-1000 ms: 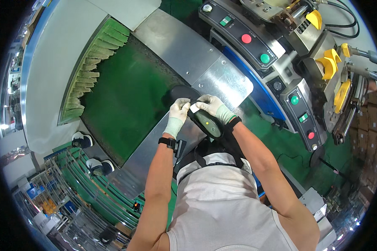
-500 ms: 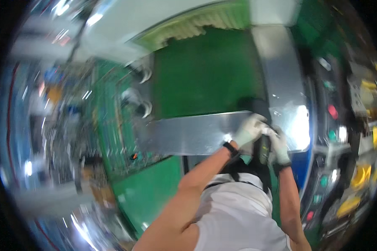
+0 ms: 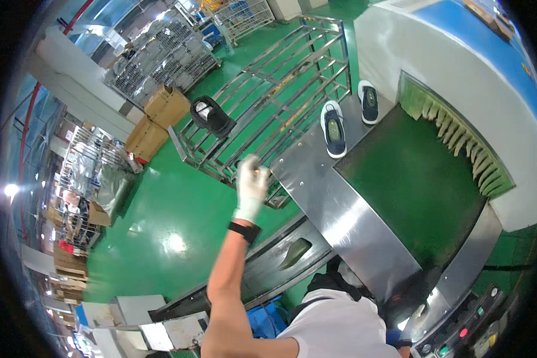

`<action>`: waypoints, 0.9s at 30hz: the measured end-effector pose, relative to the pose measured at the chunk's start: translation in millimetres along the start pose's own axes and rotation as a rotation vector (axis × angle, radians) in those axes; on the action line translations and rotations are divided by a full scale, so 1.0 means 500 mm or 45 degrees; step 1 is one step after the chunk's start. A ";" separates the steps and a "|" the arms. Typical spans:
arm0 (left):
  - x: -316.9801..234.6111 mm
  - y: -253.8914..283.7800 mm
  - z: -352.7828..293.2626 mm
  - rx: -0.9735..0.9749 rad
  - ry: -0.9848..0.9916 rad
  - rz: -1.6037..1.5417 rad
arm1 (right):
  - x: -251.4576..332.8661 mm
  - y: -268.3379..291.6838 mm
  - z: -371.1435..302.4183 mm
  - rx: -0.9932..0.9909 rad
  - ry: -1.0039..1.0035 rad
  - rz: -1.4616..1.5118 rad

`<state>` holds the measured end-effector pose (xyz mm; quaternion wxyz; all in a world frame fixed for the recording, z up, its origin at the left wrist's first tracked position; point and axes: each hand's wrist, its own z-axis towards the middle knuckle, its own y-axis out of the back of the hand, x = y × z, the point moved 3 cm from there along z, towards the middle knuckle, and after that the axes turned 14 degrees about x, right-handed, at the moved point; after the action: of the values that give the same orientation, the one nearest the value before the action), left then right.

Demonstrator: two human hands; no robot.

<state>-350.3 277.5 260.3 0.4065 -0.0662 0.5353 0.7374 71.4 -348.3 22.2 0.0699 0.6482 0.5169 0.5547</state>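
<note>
My left hand (image 3: 252,186), in a white glove, is stretched out near the close end of a metal rack (image 3: 280,110). Its fingers are half bent and apart, with nothing seen in them. Beyond it, a black shoe-like thing (image 3: 212,117) with a pale inside appears over the rack's left end; whether it rests there is unclear. At lower right, my gloved right hand (image 3: 416,322) is closed against a blurred dark shoe-like thing (image 3: 407,296) by the metal edge. Two dark shoes with white soles, a nearer shoe (image 3: 334,130) and a farther shoe (image 3: 369,102), stand on the metal ledge (image 3: 316,173).
A green belt (image 3: 417,173) runs under a fringed opening (image 3: 459,137) in a white machine. An olive foot-shaped piece (image 3: 295,253) lies in a metal trough (image 3: 262,271). Buttons line a control panel (image 3: 459,331) at lower right. Cartons (image 3: 155,122) and loaded wire cages (image 3: 167,56) stand beyond.
My hands were together around a dark thing beside the belt; now they are far apart, the left reaching out toward the rack. The view has turned left.
</note>
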 end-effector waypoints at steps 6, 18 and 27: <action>0.275 0.294 0.304 -0.561 0.161 0.169 | -0.036 -0.006 0.046 -0.183 -0.145 -0.058; 0.542 0.276 0.430 -0.364 0.349 -0.609 | 0.086 -0.058 -0.008 -0.260 -0.416 0.627; -0.004 0.199 0.280 -0.043 -0.196 -0.435 | 0.088 -0.025 -0.048 -0.226 -0.184 0.410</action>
<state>-368.5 385.0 393.0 0.5643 -0.1063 0.4712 0.6695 38.5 -321.2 51.5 0.0739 0.7520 0.3492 0.5542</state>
